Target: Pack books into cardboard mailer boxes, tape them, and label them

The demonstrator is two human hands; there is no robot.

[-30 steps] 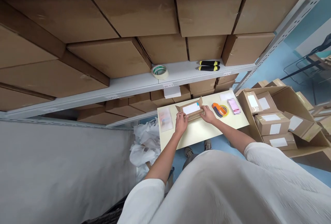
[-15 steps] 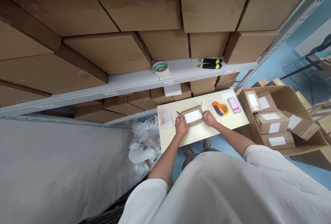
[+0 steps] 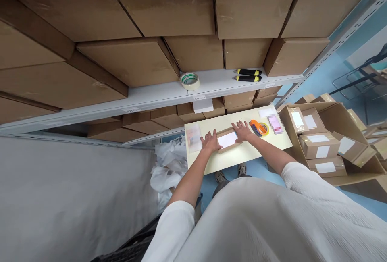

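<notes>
1. Touching the left end of the box (image 3: 225,132), the left hand (image 3: 211,141) had spread fingers and gripped nothing.
2. The right hand (image 3: 242,131), also spread out, touched the right end of the box.
3. The box lay on the table (image 3: 229,159), with something white (image 3: 227,140) showing.
4. Right of the box was an orange tape cutter (image 3: 256,127).
5. Farther right stood a big carton (image 3: 338,117).

Bench (image 3: 229,159) middle: a box (image 3: 226,132) is placed between left hand (image 3: 211,141) and right hand (image 3: 242,132).
Bench left: a packet (image 3: 194,138) is laid.
Bench right: a tape dispenser (image 3: 256,127) is set.
Shelf (image 3: 216,80) behind: a tape roll (image 3: 193,86) is placed left of two knives (image 3: 248,78), before cartons (image 3: 246,12).
Right of bench: parcels (image 3: 314,146) are held in a bulk carton (image 3: 336,116).
Left of bench: sheeting (image 3: 169,179) is heaped.
</notes>
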